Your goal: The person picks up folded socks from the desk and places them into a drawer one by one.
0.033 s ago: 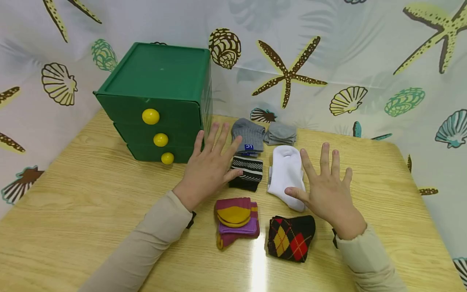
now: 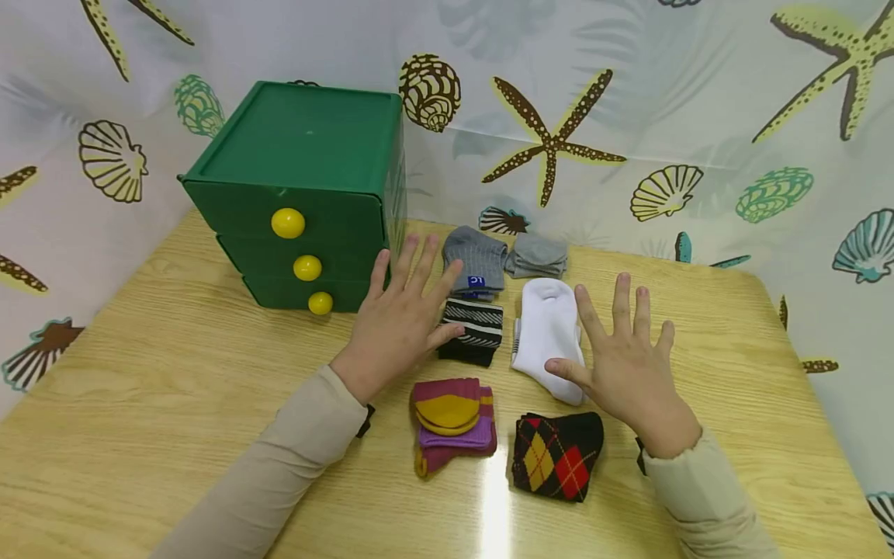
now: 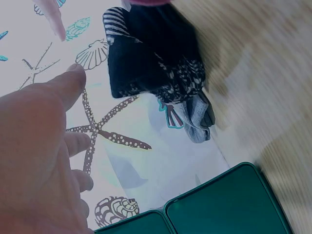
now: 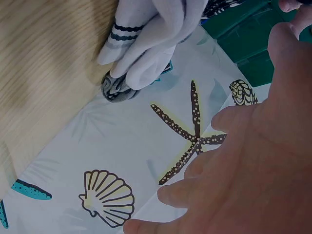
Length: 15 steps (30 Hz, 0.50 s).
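Observation:
My left hand hovers with spread fingers between the green drawer cabinet and the socks, holding nothing. Its thumb overlaps the folded black-and-white patterned socks in the head view. My right hand, fingers also spread, is just right of the folded white socks, its thumb overlapping them. Behind lie grey socks with a blue label and a light grey folded pair. Nearer me are a maroon, yellow and purple folded pair and black argyle socks with red and yellow diamonds.
The cabinet stands at the back left of the wooden table, its three drawers closed, each with a yellow knob. A white curtain printed with shells and starfish hangs behind the table and along both sides.

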Motion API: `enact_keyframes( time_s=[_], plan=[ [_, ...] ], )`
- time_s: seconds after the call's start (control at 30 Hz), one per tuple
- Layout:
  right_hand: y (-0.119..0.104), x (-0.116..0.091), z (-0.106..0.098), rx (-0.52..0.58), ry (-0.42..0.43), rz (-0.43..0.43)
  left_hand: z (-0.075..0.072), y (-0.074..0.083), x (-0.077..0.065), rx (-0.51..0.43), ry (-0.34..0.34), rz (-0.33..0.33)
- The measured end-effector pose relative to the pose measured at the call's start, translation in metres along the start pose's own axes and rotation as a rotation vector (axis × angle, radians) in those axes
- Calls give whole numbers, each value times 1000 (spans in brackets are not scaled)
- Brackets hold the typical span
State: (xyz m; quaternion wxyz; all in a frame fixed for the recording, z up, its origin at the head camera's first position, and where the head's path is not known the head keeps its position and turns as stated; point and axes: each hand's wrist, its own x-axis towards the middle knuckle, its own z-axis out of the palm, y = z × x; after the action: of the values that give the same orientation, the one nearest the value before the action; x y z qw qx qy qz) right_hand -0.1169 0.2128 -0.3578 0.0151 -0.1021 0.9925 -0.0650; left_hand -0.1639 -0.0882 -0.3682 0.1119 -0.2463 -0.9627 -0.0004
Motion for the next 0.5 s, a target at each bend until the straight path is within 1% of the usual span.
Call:
enact_keyframes(
  time_s=[0.2,0.37,0.43,0.5],
  plan=[
    [0,0,2,-1,1,-5,1,0,0,-13,17,13],
    [-1,0,0,-3,0,-8,-2,-1,-2,-35,39,27],
    [-2,0,-1,4,-3,-6,-4,-2,-1,-46,45,42],
    [-2,0,-2,11,-6,-2,-8,-3,0,-58,59,71]
  ],
)
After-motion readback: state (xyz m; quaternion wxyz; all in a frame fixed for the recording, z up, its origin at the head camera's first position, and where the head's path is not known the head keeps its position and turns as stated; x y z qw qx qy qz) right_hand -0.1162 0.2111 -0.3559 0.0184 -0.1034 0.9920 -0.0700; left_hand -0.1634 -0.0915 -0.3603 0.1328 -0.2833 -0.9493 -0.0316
